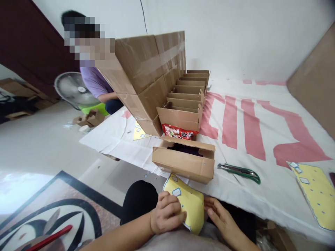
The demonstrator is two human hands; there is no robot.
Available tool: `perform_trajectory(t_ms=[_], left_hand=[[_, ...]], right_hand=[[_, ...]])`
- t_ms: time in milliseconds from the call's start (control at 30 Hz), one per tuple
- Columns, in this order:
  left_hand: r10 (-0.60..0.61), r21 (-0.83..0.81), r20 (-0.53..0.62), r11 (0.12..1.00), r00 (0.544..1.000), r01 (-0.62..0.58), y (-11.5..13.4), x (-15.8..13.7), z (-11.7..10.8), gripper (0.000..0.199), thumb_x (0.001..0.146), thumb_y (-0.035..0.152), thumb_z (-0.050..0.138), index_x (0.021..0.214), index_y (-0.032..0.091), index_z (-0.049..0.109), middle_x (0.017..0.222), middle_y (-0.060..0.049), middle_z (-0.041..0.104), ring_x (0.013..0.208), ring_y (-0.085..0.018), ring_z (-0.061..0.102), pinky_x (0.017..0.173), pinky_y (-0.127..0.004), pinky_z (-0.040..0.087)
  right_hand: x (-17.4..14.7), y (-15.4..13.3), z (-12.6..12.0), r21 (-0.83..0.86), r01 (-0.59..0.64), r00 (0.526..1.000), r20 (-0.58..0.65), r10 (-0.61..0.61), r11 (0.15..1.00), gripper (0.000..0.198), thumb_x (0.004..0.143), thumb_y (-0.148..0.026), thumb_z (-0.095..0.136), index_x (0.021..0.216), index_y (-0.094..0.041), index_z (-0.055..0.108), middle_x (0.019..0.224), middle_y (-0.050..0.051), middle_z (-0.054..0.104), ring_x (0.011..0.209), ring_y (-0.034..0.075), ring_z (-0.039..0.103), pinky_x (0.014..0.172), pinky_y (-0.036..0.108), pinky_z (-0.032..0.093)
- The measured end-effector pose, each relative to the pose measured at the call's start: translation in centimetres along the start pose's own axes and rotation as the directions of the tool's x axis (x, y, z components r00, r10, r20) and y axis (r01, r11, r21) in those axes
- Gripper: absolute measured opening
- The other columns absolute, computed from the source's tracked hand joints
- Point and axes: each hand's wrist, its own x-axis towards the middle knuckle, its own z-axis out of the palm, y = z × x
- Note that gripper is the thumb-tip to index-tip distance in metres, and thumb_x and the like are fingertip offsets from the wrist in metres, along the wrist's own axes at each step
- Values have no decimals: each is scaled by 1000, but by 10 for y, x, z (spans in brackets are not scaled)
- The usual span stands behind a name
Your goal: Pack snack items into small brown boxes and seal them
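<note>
A yellow printed sheet with blue-outlined shapes lies bent over my lap, below the table edge. My left hand has its fingers curled and grips the sheet's left side. At the sheet's right edge is my right hand, its fingers loosely bent and partly behind the sheet, so its hold is not clear. Just beyond stands an open cardboard box with something dark inside. Behind that box lies a red snack packet with printed characters.
A green utility knife lies right of the box. Another yellow sheet rests at the right. Several open boxes line up beside stacked cartons. A person sits behind them near a fan.
</note>
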Motion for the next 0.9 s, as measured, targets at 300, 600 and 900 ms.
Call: perform_trajectory(t_ms=[300, 600, 900], left_hand=[[300, -208, 4, 934, 954, -292, 0, 37, 12, 10, 78, 27, 63, 81, 37, 66, 73, 5, 68, 73, -15, 62, 72, -33, 48], [269, -305, -103, 908, 958, -288, 16, 89, 46, 12, 80, 18, 61, 84, 29, 64, 93, 0, 70, 98, -19, 63, 90, -37, 44], [-351, -539, 194, 742, 916, 398, 27, 74, 62, 35, 87, 13, 52, 121, 20, 49, 111, -12, 63, 104, -22, 60, 87, -37, 51]], right_hand=[[-1, -41, -17, 32, 129, 983, -138, -123, 991, 55, 82, -68, 53, 111, -23, 62, 111, 11, 68, 105, 27, 62, 96, 43, 46], [-26, -62, -45, 94, 36, 945, -328, -3, 995, 43, 77, -54, 69, 102, -19, 65, 94, 7, 73, 82, 25, 66, 74, 36, 52], [-34, -41, -61, 187, 193, 735, -677, -16, 963, 49, 77, -49, 71, 115, -20, 60, 112, 10, 71, 102, 28, 66, 89, 42, 53]])
